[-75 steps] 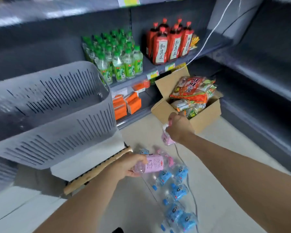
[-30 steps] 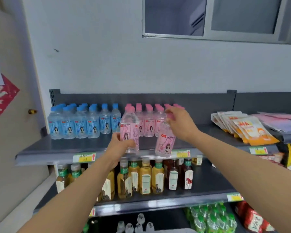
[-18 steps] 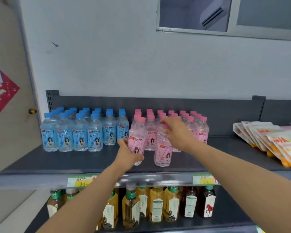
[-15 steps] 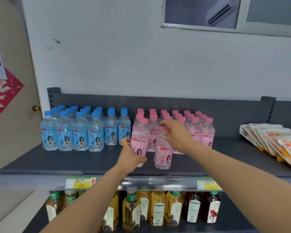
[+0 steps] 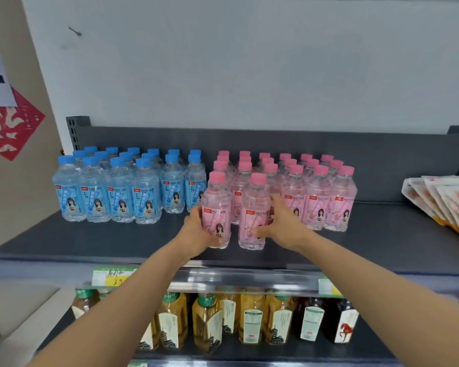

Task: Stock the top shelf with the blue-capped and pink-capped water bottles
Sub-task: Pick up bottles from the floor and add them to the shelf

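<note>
Two pink-capped bottles stand upright at the front of the dark grey top shelf [image 5: 90,242]. My left hand [image 5: 196,234] grips the left pink bottle [image 5: 216,205] around its lower body. My right hand [image 5: 284,226] wraps the right pink bottle [image 5: 255,207] from its right side. Behind them stand several rows of pink-capped bottles [image 5: 316,192]. To the left is a block of several blue-capped bottles [image 5: 122,192], also upright.
Snack packets [image 5: 440,200] lie on the shelf at the far right. Below, a shelf holds amber tea bottles [image 5: 207,321] and dark bottles [image 5: 329,321] behind a price rail [image 5: 249,279]. A red paper decoration [image 5: 8,128] hangs on the left wall.
Both pink bottles came up from the floor to the top shelf and now stand on it. My right hand slid from the cap down to the bottle's side.
</note>
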The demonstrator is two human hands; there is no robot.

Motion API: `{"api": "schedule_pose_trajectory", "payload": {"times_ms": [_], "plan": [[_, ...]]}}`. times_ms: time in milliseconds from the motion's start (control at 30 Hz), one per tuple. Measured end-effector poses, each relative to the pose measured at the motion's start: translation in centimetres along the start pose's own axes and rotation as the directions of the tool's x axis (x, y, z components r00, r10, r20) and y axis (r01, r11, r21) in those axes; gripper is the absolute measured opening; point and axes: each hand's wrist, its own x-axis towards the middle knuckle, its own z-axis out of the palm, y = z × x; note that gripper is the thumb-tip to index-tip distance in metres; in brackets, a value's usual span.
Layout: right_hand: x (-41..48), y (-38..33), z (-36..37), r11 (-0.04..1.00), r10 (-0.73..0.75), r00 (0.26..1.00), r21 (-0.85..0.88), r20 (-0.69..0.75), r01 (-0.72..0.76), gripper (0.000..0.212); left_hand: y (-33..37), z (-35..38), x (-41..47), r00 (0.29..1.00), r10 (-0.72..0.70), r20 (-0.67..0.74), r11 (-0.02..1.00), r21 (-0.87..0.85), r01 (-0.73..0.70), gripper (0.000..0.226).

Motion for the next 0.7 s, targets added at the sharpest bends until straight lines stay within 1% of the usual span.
{"api": "schedule_pose_trajectory", "payload": {"times_ms": [67, 133, 200, 300, 367, 500, 567, 633, 700], "plan": [[0.3, 1.0, 0.7, 1.0, 0.021, 1.0, -0.021, -0.018, -0.022, 0.072, 0.3, -0.1, -0.3, 1.0, 0.016, -0.022, 1.0, 0.0, -0.016, 0.075], [0.9, 1.3, 1.3, 0.999, 0.026, 0.999, -0.02, -0.032, -0.026, 0.068, 0.5, 0.1, -0.2, 0.998, 0.042, -0.044, 0.999, 0.018, -0.041, 0.064], [1.9, 1.6, 1.8, 0.999, 0.032, 0.998, -0.022, -0.053, -0.033, 0.062, 0.4, 0.5, 0.2, 0.995, 0.049, -0.082, 0.999, -0.003, -0.049, 0.064], [3.1, 2.0, 3.0, 0.997, 0.019, 0.99, -0.078, -0.14, -0.03, 0.069, 0.6, 0.9, 0.8, 0.99, 0.041, -0.137, 0.999, -0.031, -0.045, 0.062], [3.5, 2.1, 3.7, 0.995, 0.027, 0.985, -0.088, -0.172, -0.042, 0.068, 0.7, 1.1, 1.1, 0.985, 0.051, -0.163, 0.998, -0.021, -0.055, 0.061], [3.1, 2.3, 3.9, 0.994, 0.025, 0.984, -0.104, -0.176, -0.044, 0.066, 0.8, 0.8, 0.9, 0.987, 0.048, -0.155, 0.999, 0.012, -0.047, 0.06], [2.1, 2.0, 3.4, 0.992, 0.026, 0.986, -0.115, -0.166, -0.046, 0.063, 1.0, 0.6, 0.3, 0.98, 0.051, -0.194, 0.999, 0.022, -0.048, 0.058], [0.8, 1.5, 2.9, 0.993, 0.024, 0.983, -0.105, -0.181, -0.044, 0.059, 1.5, 0.5, -0.8, 0.956, 0.098, -0.278, 0.994, 0.076, -0.08, 0.049], [-1.0, 0.8, 2.3, 0.994, 0.007, 0.976, -0.109, -0.216, -0.031, 0.049, 2.5, 0.7, -2.3, 0.922, 0.211, -0.325, 0.975, 0.131, -0.178, 0.036]]}}
